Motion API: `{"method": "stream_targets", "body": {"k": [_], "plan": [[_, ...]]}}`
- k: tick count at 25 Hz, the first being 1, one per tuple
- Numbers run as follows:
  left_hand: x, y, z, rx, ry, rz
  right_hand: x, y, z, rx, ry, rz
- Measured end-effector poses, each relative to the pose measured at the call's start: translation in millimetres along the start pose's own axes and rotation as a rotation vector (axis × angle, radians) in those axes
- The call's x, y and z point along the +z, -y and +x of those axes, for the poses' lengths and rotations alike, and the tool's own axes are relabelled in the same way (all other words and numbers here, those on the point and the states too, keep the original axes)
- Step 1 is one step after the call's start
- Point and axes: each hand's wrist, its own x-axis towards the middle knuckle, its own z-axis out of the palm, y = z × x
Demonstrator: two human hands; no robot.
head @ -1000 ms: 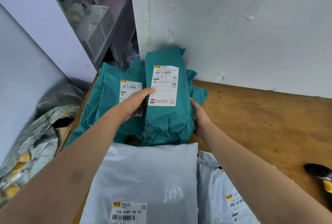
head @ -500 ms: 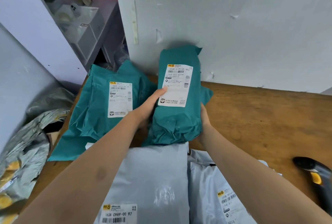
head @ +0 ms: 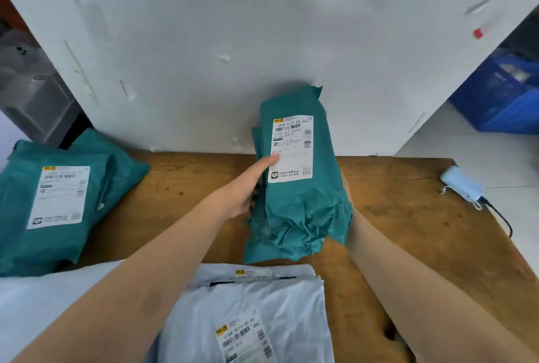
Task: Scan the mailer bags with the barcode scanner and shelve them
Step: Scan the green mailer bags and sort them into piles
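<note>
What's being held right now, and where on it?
The teal mailer bag, by its sides: left hand on the left edge, thumb on the label; right hand on the right edge, mostly hidden.

The upright mailer bag (head: 303, 211) is deep teal. Its label (head: 291, 148) is white with black barcodes and a yellow corner mark. The left mailer bag (head: 35, 240) is the same teal. The nearest mailer bags (head: 262, 298) are pale grey-blue. The worktop (head: 408, 217) is brown wood with dark stains. The crate (head: 501, 100) is bright blue, and the wall panel (head: 262, 42) is off-white.
</note>
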Motion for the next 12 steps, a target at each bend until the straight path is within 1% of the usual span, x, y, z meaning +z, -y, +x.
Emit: {"method": "stream_targets", "body": {"k": [2,4,5,8,10,12], "plan": [[44.0,5.4,16.7,0.046,-0.119,-0.021,-32.2,25.0,10.6,-0.007,0.048,0.061],[81.3,12.3,31.2,0.089,-0.271,-0.102,-62.0,39.9,23.3,-0.027,0.172,0.078],[99.5,17.4,37.9,0.079,-0.324,-0.133,-79.3,45.2,29.6,-0.014,0.210,0.093],[142.8,32.6,50.6,0.000,-0.387,-0.060,-126.2,60.2,36.9,0.023,0.200,-0.028],[162.1,38.3,58.0,-0.050,-0.425,-0.029,-151.2,65.1,39.7,0.037,0.247,-0.095],[171.8,39.0,63.6,-0.032,-0.462,-0.081,-164.4,68.7,41.6,0.041,0.304,-0.182]]}}
